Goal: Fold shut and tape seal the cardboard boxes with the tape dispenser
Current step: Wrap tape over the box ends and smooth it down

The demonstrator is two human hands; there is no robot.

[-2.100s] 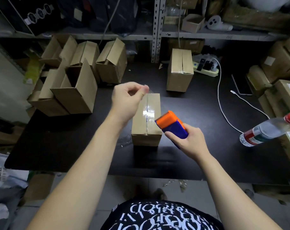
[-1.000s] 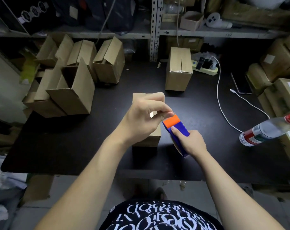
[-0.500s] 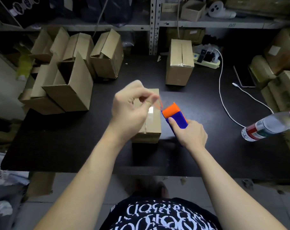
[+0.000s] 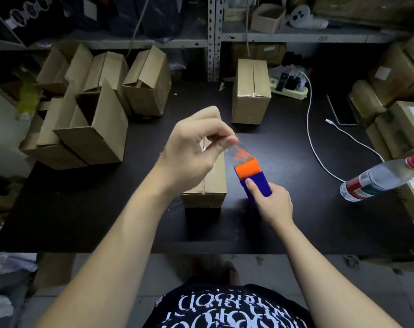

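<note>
Boxes with open flaps wait at left. Left hand, above the centre box on the table, pinches the clear tape end drawn from the tape dispenser gripped by the right hand. Next, probably, tape goes along the seam. That seam is hidden; tape barely shows.
</note>
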